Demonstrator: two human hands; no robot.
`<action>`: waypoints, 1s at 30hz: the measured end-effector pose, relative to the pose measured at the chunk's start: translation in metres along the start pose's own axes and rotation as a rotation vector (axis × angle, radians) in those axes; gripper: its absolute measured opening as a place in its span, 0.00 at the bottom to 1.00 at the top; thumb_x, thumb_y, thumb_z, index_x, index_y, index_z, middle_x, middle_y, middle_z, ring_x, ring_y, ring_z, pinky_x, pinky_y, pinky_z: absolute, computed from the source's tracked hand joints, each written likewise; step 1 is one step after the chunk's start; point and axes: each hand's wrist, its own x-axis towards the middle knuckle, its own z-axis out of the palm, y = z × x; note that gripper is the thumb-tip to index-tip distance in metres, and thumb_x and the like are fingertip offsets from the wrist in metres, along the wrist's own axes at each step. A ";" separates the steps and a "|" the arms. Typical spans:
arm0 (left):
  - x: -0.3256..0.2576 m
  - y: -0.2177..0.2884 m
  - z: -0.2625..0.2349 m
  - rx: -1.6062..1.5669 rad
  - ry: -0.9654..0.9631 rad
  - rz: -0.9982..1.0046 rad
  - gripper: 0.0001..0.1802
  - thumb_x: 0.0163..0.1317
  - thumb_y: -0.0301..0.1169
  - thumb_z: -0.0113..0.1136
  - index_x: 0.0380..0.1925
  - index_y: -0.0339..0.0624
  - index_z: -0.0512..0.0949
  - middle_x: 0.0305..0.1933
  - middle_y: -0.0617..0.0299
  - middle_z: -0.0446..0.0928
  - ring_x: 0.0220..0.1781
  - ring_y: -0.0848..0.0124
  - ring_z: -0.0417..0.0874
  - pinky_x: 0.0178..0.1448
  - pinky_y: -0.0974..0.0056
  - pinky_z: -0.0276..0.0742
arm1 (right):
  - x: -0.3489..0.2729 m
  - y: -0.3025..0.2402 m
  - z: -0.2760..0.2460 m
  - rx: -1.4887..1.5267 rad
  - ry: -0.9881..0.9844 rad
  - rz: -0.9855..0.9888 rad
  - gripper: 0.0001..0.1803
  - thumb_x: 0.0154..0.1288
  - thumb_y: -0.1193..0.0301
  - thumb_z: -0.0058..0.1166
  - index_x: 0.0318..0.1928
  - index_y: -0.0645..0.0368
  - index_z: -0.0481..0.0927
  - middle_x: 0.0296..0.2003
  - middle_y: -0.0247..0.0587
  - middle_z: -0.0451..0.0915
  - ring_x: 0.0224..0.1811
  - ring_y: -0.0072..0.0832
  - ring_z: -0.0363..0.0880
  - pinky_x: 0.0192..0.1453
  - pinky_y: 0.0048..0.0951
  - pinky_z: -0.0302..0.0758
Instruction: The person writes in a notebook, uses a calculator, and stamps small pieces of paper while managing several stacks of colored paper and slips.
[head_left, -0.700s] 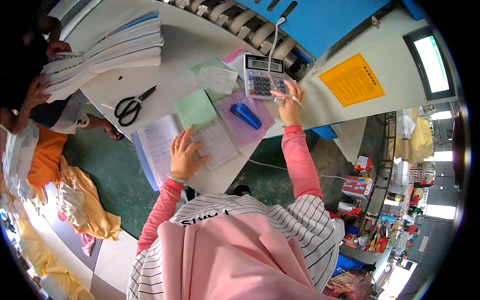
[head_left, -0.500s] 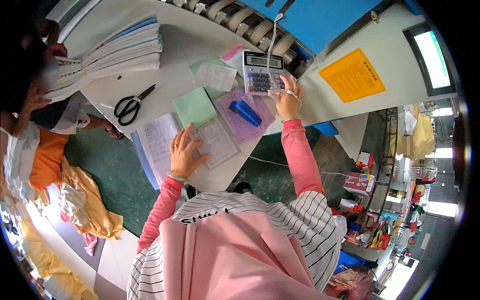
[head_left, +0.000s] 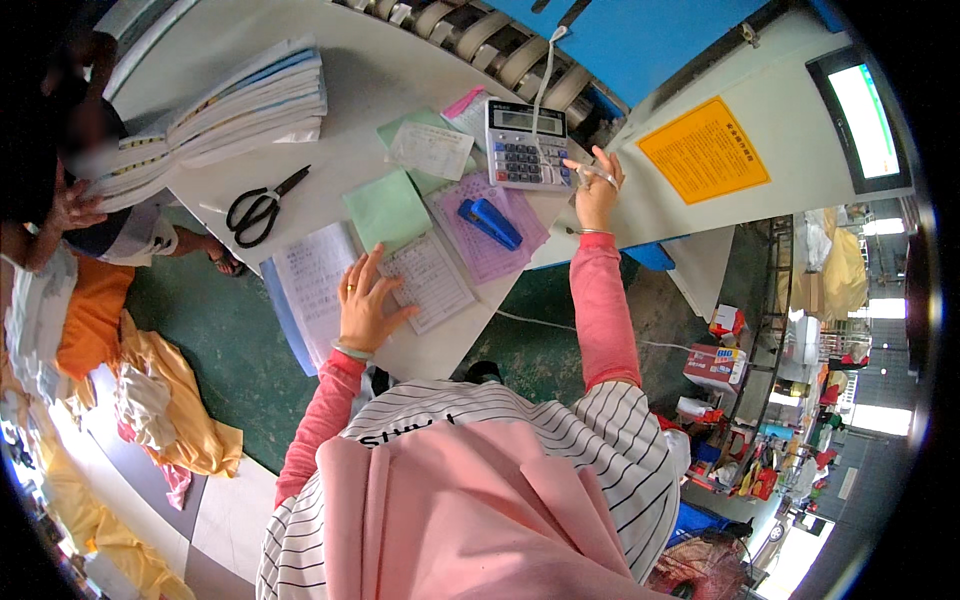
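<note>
My left hand (head_left: 366, 308) lies open, fingers spread, across the written pages of a notebook (head_left: 312, 275) and a lined form pad (head_left: 432, 284) with a green cover sheet (head_left: 386, 210). At the right edge of a desktop calculator (head_left: 520, 150), my right hand (head_left: 597, 195) has one finger stretched toward the keys; whether it touches them I cannot tell. A slim, pale, pen-like item (head_left: 603, 173) is tucked between its fingers. A blue stapler (head_left: 490, 223) rests on a purple printed sheet (head_left: 474, 251) between my hands.
Black-handled scissors (head_left: 262, 212) lie left of the notebook, below a thick stack of papers (head_left: 250, 100). Another person's hand (head_left: 75, 205) is at that stack. A white cord (head_left: 546, 75) hangs over the calculator. A blue machine with rollers (head_left: 495, 40) borders the table's far side.
My right hand has drawn back slightly to the right from the calculator keys. My left hand stays in place on the papers. The other person's hand has shifted beside the stack.
</note>
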 end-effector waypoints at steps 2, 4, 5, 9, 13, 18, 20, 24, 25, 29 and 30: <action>0.000 0.000 0.000 0.000 -0.002 -0.005 0.22 0.39 0.46 0.68 0.33 0.48 0.77 0.67 0.56 0.56 0.66 0.54 0.57 0.66 0.50 0.48 | -0.001 -0.003 -0.007 -0.009 0.012 -0.029 0.17 0.54 0.74 0.48 0.37 0.36 0.85 0.55 0.28 0.66 0.64 0.38 0.54 0.69 0.50 0.41; 0.000 0.000 -0.001 -0.005 -0.014 -0.018 0.23 0.39 0.47 0.68 0.33 0.48 0.77 0.67 0.56 0.56 0.66 0.54 0.57 0.66 0.50 0.48 | -0.002 -0.008 -0.010 0.019 0.002 -0.020 0.14 0.54 0.72 0.50 0.36 0.37 0.85 0.55 0.28 0.67 0.64 0.38 0.54 0.69 0.51 0.41; 0.001 0.000 -0.001 -0.006 -0.015 -0.016 0.23 0.39 0.47 0.68 0.33 0.48 0.77 0.67 0.56 0.56 0.66 0.54 0.57 0.66 0.50 0.48 | -0.004 -0.011 -0.010 0.047 -0.006 -0.010 0.12 0.55 0.70 0.51 0.35 0.39 0.85 0.55 0.28 0.67 0.64 0.38 0.53 0.68 0.52 0.40; 0.005 0.000 -0.002 -0.009 -0.004 0.010 0.23 0.40 0.46 0.69 0.34 0.48 0.77 0.67 0.56 0.56 0.66 0.55 0.57 0.66 0.50 0.48 | -0.014 -0.014 -0.004 -0.293 -0.100 -0.023 0.07 0.54 0.65 0.54 0.32 0.41 0.85 0.55 0.27 0.67 0.65 0.37 0.53 0.68 0.55 0.38; 0.003 0.003 -0.003 -0.008 -0.004 0.004 0.23 0.39 0.46 0.69 0.35 0.48 0.77 0.67 0.56 0.55 0.66 0.55 0.57 0.66 0.50 0.47 | -0.012 -0.021 -0.013 -0.238 -0.102 -0.018 0.06 0.53 0.66 0.54 0.27 0.43 0.85 0.57 0.26 0.66 0.65 0.36 0.53 0.68 0.56 0.37; -0.005 0.001 -0.002 -0.003 -0.027 -0.009 0.23 0.38 0.44 0.69 0.36 0.48 0.77 0.67 0.57 0.55 0.66 0.55 0.57 0.66 0.50 0.47 | -0.014 -0.063 -0.024 0.623 0.151 0.073 0.12 0.62 0.62 0.47 0.41 0.51 0.80 0.44 0.36 0.74 0.52 0.28 0.68 0.61 0.36 0.59; -0.006 0.001 -0.003 -0.004 -0.041 -0.027 0.23 0.38 0.44 0.69 0.36 0.48 0.77 0.67 0.57 0.55 0.66 0.55 0.57 0.66 0.50 0.48 | -0.020 -0.094 -0.027 0.821 0.108 0.186 0.15 0.65 0.58 0.43 0.41 0.53 0.77 0.38 0.35 0.73 0.43 0.24 0.69 0.52 0.30 0.63; -0.003 -0.004 -0.001 -0.003 -0.013 -0.014 0.24 0.37 0.42 0.69 0.37 0.48 0.77 0.67 0.57 0.55 0.66 0.55 0.57 0.66 0.50 0.49 | -0.048 -0.152 -0.028 1.292 -0.258 0.408 0.24 0.68 0.49 0.32 0.33 0.56 0.72 0.18 0.29 0.69 0.17 0.14 0.63 0.18 0.14 0.55; -0.002 -0.002 -0.002 -0.011 0.012 0.016 0.24 0.37 0.42 0.69 0.37 0.49 0.77 0.67 0.58 0.55 0.66 0.54 0.57 0.66 0.50 0.49 | -0.058 -0.164 -0.026 1.275 -0.370 0.375 0.27 0.68 0.47 0.32 0.32 0.57 0.72 0.17 0.30 0.69 0.16 0.14 0.63 0.18 0.14 0.55; 0.004 0.000 -0.006 -0.043 0.007 0.028 0.23 0.38 0.41 0.69 0.37 0.49 0.77 0.67 0.59 0.55 0.67 0.56 0.57 0.67 0.50 0.49 | -0.074 -0.208 -0.010 1.283 -0.512 0.606 0.15 0.66 0.60 0.46 0.32 0.59 0.73 0.19 0.35 0.74 0.20 0.14 0.70 0.22 0.13 0.64; 0.004 0.000 -0.007 -0.041 0.009 0.012 0.23 0.38 0.41 0.69 0.37 0.49 0.77 0.67 0.59 0.55 0.67 0.56 0.57 0.67 0.50 0.49 | -0.080 -0.210 -0.003 1.251 -0.497 0.556 0.11 0.63 0.65 0.50 0.33 0.60 0.72 0.20 0.34 0.74 0.19 0.14 0.69 0.21 0.13 0.64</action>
